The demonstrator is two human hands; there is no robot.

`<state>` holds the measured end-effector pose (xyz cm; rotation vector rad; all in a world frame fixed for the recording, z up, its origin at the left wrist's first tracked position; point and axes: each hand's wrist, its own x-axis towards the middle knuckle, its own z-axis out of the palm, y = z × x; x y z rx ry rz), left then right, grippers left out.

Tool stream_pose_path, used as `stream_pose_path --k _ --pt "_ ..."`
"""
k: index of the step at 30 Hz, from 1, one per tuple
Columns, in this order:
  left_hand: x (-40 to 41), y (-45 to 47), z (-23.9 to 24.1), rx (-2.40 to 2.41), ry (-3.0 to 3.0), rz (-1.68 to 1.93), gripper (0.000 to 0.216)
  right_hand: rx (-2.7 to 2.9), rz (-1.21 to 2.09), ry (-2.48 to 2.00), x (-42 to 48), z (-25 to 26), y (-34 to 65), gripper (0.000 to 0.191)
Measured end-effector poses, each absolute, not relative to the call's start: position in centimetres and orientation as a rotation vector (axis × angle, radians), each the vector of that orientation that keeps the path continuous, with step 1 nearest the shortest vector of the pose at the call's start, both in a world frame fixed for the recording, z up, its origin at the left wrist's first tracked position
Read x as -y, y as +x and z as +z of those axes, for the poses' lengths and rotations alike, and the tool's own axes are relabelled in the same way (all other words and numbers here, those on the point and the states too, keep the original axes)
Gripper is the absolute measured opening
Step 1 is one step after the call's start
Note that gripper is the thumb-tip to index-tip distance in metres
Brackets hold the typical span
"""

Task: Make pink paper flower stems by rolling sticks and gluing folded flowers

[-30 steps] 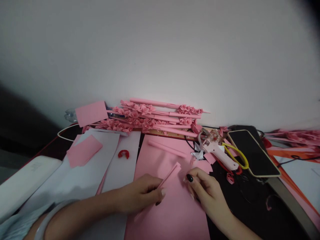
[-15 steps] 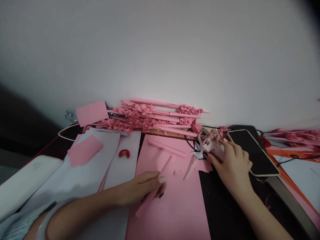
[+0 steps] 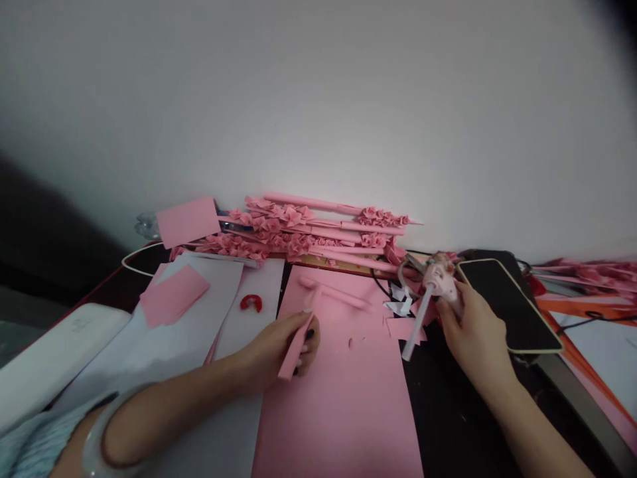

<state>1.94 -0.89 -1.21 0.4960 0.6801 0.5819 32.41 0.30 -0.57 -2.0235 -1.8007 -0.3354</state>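
Over the pink paper sheet (image 3: 338, 411), my left hand (image 3: 286, 342) is closed around a pink rolled paper tube (image 3: 295, 352), which slants down toward me. A second pink paper tube (image 3: 341, 297) lies on the sheet just beyond it. My right hand (image 3: 478, 332) grips a pale pink glue gun (image 3: 442, 284), with a whitish glue stick (image 3: 418, 325) sticking out toward me. Pink paper scraps (image 3: 405, 328) and crumpled white paper bits (image 3: 399, 304) lie left of that hand.
Pink paper-flower stems (image 3: 298, 229) are piled along the wall. A phone (image 3: 507, 305) lies right of my right hand. White sheets (image 3: 199, 299), a red curved piece (image 3: 251, 303) and pink paper pieces (image 3: 174, 295) are at left, beside a long white box-like object (image 3: 64, 358).
My right hand has lifted and turned the glue gun, so its stick now points toward me. My left hand has shifted slightly up and left and tilted the tube more steeply.
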Motion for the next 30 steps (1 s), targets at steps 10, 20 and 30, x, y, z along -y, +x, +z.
stream_pose_path --k 10,20,30 --pt "1.3 2.4 -0.7 -0.784 0.473 0.709 0.029 1.691 -0.119 -1.761 0.6 0.3 31.0 0.039" --pt "0.3 1.8 -0.1 -0.849 0.374 0.700 0.016 1.687 0.127 -1.822 2.1 -0.1 30.0 0.044" --pt "0.6 1.0 -0.1 -0.453 0.449 0.590 0.026 1.671 0.268 -1.754 2.3 -0.5 29.9 0.034"
